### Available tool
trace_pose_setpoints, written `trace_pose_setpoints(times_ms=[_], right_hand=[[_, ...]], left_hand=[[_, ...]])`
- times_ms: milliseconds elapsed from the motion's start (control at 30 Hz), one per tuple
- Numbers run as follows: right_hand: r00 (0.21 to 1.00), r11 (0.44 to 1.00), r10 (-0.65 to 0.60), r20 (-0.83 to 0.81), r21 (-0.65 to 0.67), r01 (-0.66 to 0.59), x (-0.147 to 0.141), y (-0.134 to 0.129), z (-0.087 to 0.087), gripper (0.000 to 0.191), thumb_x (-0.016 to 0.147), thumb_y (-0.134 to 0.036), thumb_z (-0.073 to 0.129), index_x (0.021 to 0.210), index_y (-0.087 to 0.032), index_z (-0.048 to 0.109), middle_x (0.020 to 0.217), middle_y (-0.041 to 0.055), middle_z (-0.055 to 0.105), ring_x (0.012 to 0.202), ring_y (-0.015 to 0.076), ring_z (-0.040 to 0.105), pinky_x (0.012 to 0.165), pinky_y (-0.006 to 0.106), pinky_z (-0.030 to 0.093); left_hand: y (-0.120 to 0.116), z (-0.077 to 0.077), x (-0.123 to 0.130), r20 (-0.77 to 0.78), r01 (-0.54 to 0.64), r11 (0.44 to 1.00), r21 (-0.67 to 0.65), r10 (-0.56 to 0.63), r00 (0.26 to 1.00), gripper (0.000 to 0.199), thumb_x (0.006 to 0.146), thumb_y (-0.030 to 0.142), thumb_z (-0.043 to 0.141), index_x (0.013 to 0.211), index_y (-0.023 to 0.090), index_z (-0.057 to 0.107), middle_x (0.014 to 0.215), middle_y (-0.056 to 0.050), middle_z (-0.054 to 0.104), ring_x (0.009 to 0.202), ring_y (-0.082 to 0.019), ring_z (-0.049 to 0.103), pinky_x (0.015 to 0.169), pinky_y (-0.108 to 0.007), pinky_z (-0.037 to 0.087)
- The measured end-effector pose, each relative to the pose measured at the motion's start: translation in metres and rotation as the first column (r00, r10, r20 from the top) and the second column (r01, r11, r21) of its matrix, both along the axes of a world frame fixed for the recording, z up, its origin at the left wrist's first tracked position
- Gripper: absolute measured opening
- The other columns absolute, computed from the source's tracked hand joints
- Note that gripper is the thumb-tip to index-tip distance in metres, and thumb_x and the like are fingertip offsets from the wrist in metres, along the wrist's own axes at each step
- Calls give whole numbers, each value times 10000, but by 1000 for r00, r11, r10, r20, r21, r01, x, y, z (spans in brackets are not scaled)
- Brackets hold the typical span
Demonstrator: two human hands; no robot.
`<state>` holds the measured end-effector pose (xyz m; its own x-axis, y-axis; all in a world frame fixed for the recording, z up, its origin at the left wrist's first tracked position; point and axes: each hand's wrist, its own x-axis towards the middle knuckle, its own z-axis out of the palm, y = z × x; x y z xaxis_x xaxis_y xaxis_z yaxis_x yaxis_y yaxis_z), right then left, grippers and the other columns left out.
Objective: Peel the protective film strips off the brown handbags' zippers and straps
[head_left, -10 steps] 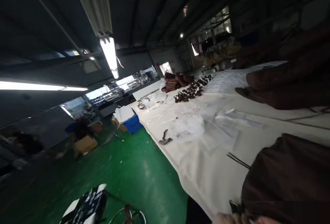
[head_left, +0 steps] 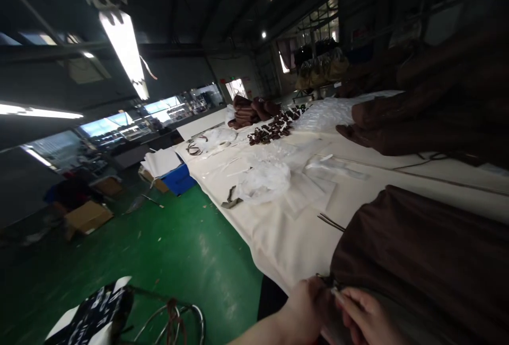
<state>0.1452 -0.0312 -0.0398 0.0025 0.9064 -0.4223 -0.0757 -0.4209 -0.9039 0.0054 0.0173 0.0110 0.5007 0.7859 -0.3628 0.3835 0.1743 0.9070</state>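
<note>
On the near right of the table lies a dark brown leather-like bag (head_left: 421, 249), flat and smooth, with thin cords (head_left: 331, 222) sticking out from its far left side. My left hand (head_left: 300, 308) is closed at the bag's near left corner, its fingertips partly hidden. Close beside it, my right hand (head_left: 366, 313) pinches a small metal piece (head_left: 334, 291) at the bag's edge; it looks like a zipper pull, though blur keeps its exact form unclear.
A cream cloth covers the long table (head_left: 274, 239). Clear plastic bags (head_left: 264, 182), small brown pieces (head_left: 274, 127) and stacked brown goods (head_left: 250, 112) lie farther along. More brown bags (head_left: 397, 127) stand right. A blue box (head_left: 177, 179) and a patterned stool seat (head_left: 93, 313) are left.
My view has swung right and down, so the scene sits farther left and both hands show more fully. Both hands remain at the bag's corner.
</note>
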Motion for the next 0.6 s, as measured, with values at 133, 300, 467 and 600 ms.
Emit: trace_pose_setpoints(times_ms=[133, 300, 467, 600], right_hand=[[999, 1000, -21, -36, 15, 22, 0, 3, 8, 505, 683, -670, 539, 726, -168, 571, 522, -53, 467, 354, 59, 408, 335, 175, 228], [999, 1000, -20, -35, -9, 19, 5, 5, 18, 538, 675, -695, 548, 674, -158, 571, 504, -48, 474, 343, 61, 420, 323, 175, 245], [1000, 999, 16, 1, -49, -16, 7, 6, 21, 559, 688, -713, 538, 665, -155, 575, 493, -34, 512, 322, 69, 441, 290, 170, 251], [996, 993, 87, -17, -81, -88, 4, 7, 25, 594, 735, -735, 462, 683, -158, 592, 429, -25, 513, 285, 89, 437, 261, 174, 248]], left_hand=[[10, 7, -6, 290, 117, 769, -628, 92, 953, 141, 820, 279, 486, 758, 154, 506, 451, 91, 240, 348, -46, 101, 359, -198, 62], [15, 11, -8, 504, 408, 385, -828, 194, 842, 113, 823, 221, 479, 820, 117, 524, 467, 93, 260, 336, -33, 116, 357, -149, 111], [5, 12, -3, 565, 465, 338, -818, 328, 757, 56, 812, 156, 493, 787, 111, 514, 455, 95, 267, 327, -21, 117, 363, -125, 133], [0, 4, -2, 653, 537, 384, -751, 309, 692, 112, 852, 219, 483, 787, 139, 527, 434, 90, 289, 302, -32, 120, 343, -138, 145]])
